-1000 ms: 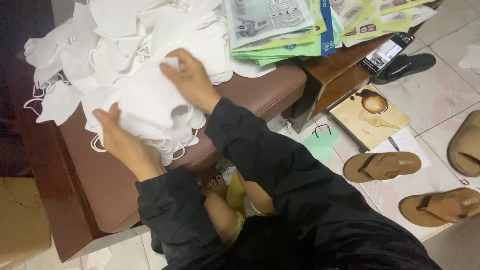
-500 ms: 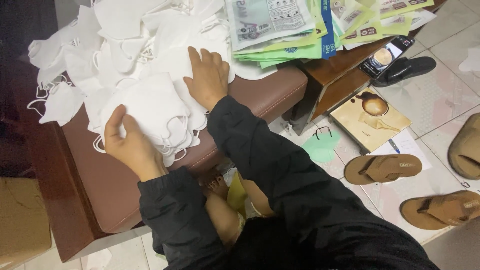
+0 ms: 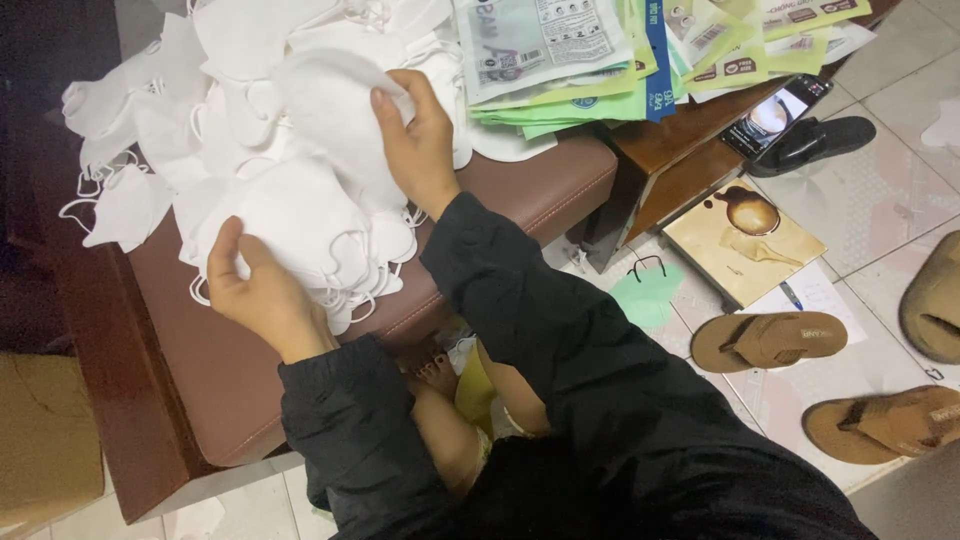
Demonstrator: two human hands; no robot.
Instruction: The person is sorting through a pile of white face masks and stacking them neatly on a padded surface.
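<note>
The right hand point(image 3: 425, 140) pinched a white folded fabric face mask point(image 3: 335, 110) just above the stacked white masks point(image 3: 300, 225), which the left hand point(image 3: 262, 295) pressed flat, fingers spread.

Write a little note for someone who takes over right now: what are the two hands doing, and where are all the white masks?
Left hand: flat on the stacked white masks at the front of the brown padded bench.
Right hand: holding one white mask lifted above the stack.
Loose masks lie heaped across the back and left of the bench; green and white packets sit to the right.
Done: a stack of masks is gathered.
Left: many masks are unstacked.
</note>
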